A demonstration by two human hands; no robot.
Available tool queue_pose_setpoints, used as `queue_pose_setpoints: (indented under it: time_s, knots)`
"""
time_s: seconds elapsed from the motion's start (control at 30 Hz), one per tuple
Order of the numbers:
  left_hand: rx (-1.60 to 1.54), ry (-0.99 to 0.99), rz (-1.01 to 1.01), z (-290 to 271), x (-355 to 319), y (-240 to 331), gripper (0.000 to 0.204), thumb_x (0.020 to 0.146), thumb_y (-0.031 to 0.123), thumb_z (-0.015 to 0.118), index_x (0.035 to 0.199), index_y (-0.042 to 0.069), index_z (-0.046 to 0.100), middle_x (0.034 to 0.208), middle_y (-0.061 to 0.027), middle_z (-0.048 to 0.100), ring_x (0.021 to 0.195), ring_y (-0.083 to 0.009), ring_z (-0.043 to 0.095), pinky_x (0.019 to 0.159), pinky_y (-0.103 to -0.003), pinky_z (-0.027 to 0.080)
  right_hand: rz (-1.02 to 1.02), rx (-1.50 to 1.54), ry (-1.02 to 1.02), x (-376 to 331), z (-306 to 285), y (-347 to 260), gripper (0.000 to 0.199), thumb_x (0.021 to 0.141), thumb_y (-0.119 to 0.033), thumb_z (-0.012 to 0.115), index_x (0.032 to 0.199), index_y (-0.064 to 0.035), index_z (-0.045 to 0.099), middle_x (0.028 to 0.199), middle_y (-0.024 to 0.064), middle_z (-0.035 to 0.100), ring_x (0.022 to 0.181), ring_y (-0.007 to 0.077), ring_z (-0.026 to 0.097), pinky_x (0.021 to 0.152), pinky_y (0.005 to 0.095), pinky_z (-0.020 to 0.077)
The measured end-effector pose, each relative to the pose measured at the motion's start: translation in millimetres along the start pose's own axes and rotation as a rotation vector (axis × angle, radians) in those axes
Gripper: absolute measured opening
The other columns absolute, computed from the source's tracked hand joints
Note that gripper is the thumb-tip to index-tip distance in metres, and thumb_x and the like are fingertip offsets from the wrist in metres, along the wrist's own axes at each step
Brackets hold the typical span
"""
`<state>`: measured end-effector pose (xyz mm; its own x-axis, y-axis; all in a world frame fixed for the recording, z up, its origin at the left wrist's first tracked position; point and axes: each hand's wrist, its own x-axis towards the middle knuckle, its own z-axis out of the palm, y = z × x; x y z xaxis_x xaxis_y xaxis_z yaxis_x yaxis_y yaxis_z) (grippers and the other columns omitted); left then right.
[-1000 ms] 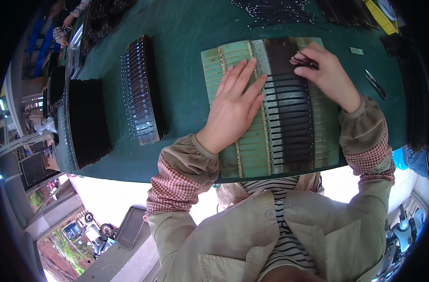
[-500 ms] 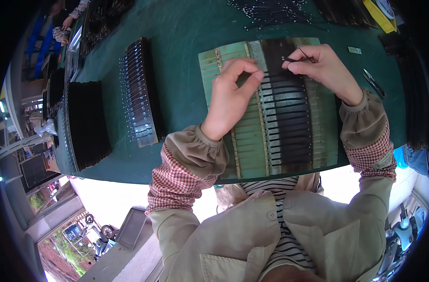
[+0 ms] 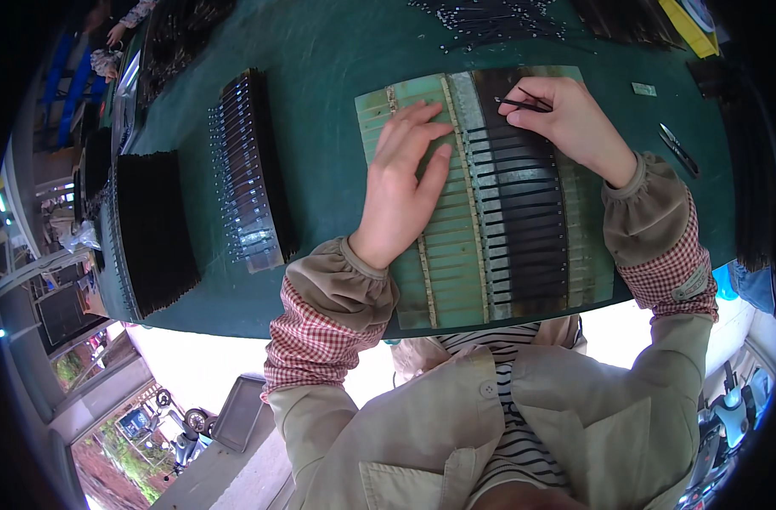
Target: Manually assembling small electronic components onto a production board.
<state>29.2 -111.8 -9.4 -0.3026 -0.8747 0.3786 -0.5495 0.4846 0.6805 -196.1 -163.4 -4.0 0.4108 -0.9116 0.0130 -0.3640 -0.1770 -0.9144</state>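
I now have the left hand (image 3: pixel 398 185) out of its pinch, its grip open over the green board (image 3: pixel 456 289), so the right hand (image 3: pixel 570 123) alone grips a thin black strip (image 3: pixel 524 104) just inside the board's far edge.

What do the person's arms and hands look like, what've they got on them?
The left hand and right hand have no gloves on. Each arm has a puffy sleeve cover: plain brownish-grey with a gathered wrist, then red-and-white checks higher up. The right one has a small greenish patch. Above those are beige jacket sleeves.
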Motion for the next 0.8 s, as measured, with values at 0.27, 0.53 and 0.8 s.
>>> queue_pose_setpoints:
  time_s: [0.27,0.53,0.8]
  knots:
    - [0.328,-0.122,0.196,10,-1,10,0.032,0.08,0.0,0.057,0.112,0.002,0.057,0.128,-0.0176,0.047,0.118,-0.0363,0.044,0.098,-0.042,0.037,-0.032,-0.206,0.063,-5,7,-10,0.015,0.077,-0.005,0.063,0.087,0.0043,0.057,0.08,0.0132,0.064,0.071,0.0232,0.061,0.066,0.0292,0.0481]
    - [-0.069,-0.028,-0.018,-2,1,5,0.026,0.086,0.004,0.055,0.111,-0.001,0.057,0.121,-0.0131,0.055,0.111,-0.025,0.052,0.093,-0.033,0.041,-0.054,-0.301,0.105,-8,-17,-9,0.015,0.079,-0.007,0.063,0.09,0.0027,0.062,0.081,0.0099,0.065,0.074,0.0178,0.061,0.068,0.0258,0.0474]
    - [-0.532,-0.183,-0.315,14,32,10,0.012,0.09,0.008,0.056,0.096,-0.002,0.057,0.094,-0.0059,0.062,0.09,-0.0093,0.056,0.084,-0.023,0.042,0.0,0.067,-0.132,-1,-17,-27,0.018,0.081,-0.01,0.063,0.094,0.0019,0.066,0.081,0.0053,0.065,0.074,0.0092,0.058,0.068,0.0223,0.0458]
